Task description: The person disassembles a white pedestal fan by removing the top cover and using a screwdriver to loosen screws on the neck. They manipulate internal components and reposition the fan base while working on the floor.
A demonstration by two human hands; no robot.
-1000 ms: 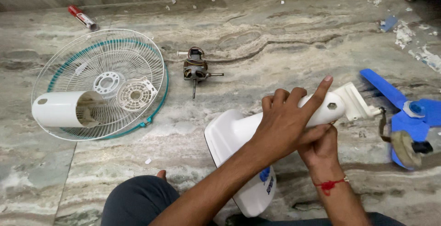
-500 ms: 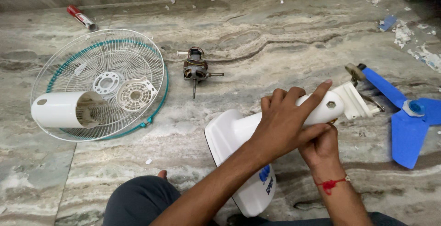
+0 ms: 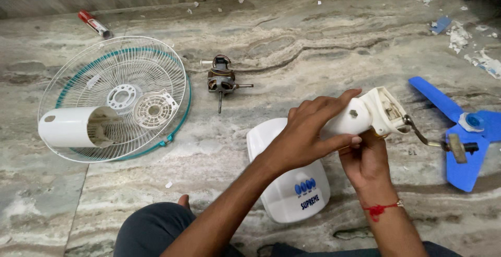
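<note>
We see the left hand [image 3: 308, 137] coming in from the lower left, forearm stretched diagonally across the view, its fingers [image 3: 326, 105] wrapped over the top of the white fan stand neck [image 3: 357, 118] and the thumb pressed along its underside, so the grip is closed firmly around the part. The right hand [image 3: 368, 160], with a red thread [image 3: 378, 209] at the wrist, rises from below; its fingers curl up against the underside of the same neck, closed on it just beside the left thumb. The neck tilts up to the right, ending in an open bracket head [image 3: 389, 112] from which a thin metal piece [image 3: 420, 134] sticks out. The neck joins the white fan base [image 3: 292, 189], which lies on the marble floor [image 3: 323, 43] just in front of the person's knees.

To the right, a blue fan blade [image 3: 459, 132] lies on the floor. Further left we see the bare motor [image 3: 222, 79], then a wire fan guard [image 3: 115, 98] with a white motor cover [image 3: 73, 126] lying on it. A red marker [image 3: 94, 24] lies near the far wall.
</note>
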